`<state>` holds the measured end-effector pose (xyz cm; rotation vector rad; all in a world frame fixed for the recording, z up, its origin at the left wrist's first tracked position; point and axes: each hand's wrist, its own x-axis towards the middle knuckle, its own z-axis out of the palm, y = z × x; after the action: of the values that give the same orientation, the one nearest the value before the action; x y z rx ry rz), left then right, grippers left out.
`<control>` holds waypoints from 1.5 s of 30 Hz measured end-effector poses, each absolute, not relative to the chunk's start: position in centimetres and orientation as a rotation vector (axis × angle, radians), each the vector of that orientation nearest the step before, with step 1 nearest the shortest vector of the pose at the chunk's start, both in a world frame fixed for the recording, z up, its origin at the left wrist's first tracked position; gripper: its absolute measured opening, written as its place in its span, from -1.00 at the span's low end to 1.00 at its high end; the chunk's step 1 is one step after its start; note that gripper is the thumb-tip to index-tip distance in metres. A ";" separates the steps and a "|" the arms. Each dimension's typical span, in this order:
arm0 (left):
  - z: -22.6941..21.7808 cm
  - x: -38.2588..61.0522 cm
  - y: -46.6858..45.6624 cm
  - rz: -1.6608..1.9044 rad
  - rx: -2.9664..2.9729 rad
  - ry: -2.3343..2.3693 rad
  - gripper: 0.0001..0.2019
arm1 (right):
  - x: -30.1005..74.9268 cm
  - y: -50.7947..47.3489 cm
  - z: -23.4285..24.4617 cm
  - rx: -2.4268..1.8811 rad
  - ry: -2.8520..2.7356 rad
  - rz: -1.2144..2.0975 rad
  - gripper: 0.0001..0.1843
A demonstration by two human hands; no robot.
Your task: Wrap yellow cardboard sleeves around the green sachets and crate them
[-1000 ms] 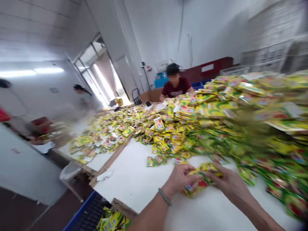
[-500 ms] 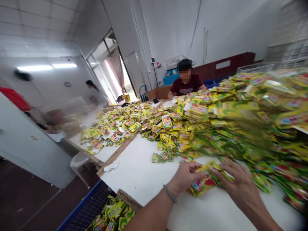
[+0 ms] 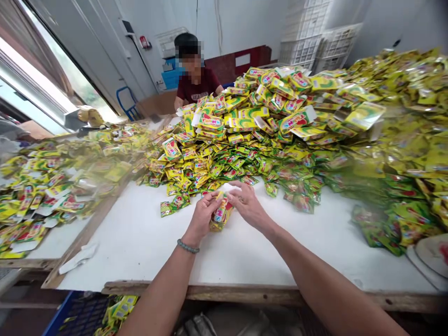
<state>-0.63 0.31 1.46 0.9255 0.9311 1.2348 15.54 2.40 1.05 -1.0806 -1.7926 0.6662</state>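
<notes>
One yellow pack (image 3: 221, 213), pinched between left hand (image 3: 203, 215) and right hand (image 3: 249, 205) over the white tabletop (image 3: 154, 252) — apparently mid-handling, not yet let go; many green packets (image 3: 231, 163) left beyond — yellow packs (image 3: 122, 308) already in the blue crate (image 3: 62, 311).

Stacked white crates (image 3: 301, 48) stand by a pale wall (image 3: 250, 28), a curtain (image 3: 47, 44) hanging at a bright opening (image 3: 81, 83).
</notes>
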 end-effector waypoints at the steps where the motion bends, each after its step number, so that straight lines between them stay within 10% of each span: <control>1: 1.6 -0.6 0.3 1.288 0.904 0.941 -0.39 | 15.6 2.5 1.1 -1.068 -1.701 0.669 -0.65; 45: 1.6 -0.9 0.1 1.335 1.007 1.000 -0.39 | 16.5 2.6 1.8 -0.887 -1.434 1.525 -0.59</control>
<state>-0.91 0.05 1.64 1.0066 0.9999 1.3348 16.48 2.61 1.79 -0.8874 -1.4339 1.5254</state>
